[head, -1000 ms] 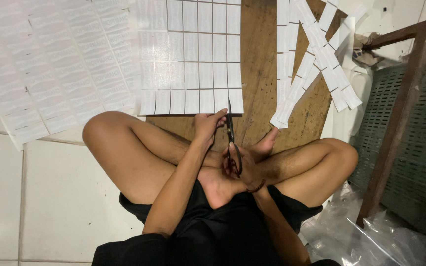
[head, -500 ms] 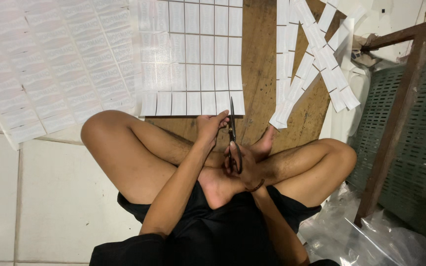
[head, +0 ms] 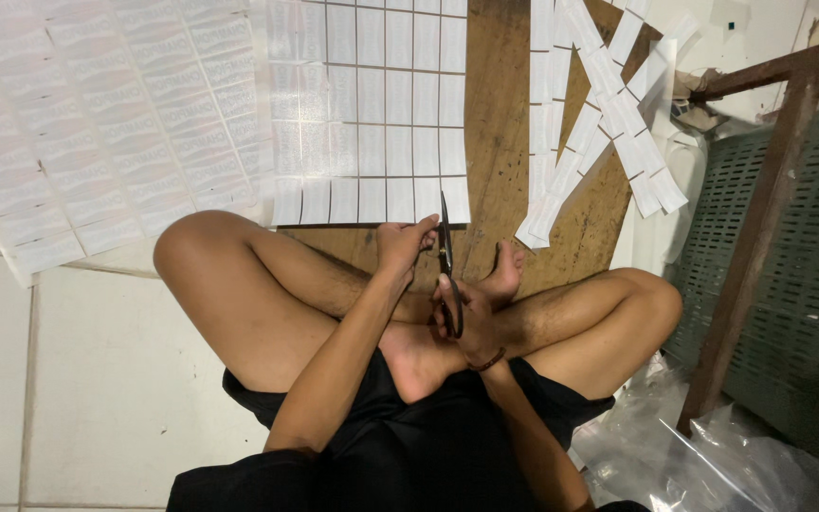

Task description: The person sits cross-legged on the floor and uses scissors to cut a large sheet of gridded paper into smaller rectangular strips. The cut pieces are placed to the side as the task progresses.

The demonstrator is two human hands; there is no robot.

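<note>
The grip of the left hand (head: 402, 245) pinches the near edge of the middle label sheet (head: 372, 114) between thumb and fingers, while the right hand (head: 466, 322) is closed around the handles of a pair of dark scissors (head: 447, 270). The scissors sit just right of the left hand, near the person's crossed feet; their long axis runs near to far, tips pointing far and touching the sheet's near edge close to its right corner. The blades look almost closed.

From the left: one large white sheet of small rectangular labels (head: 87, 123) lies on the tiled floor (head: 97, 398), tilted, its rows packed tight with grey print. The middle sheet, also white, is a grid of taller rectangles divided by thin dark lines and lies square on the wooden board (head: 500, 142). Further right, on the same board, lie cut white label strips (head: 609, 104): one straight strip running near to far, and several crossed over each other in a loose pile; their exact number cannot be told. At far right stand a brown wooden frame (head: 760, 237) and a green mesh panel (head: 798, 284), with clear plastic wrap (head: 713, 465) near them.
</note>
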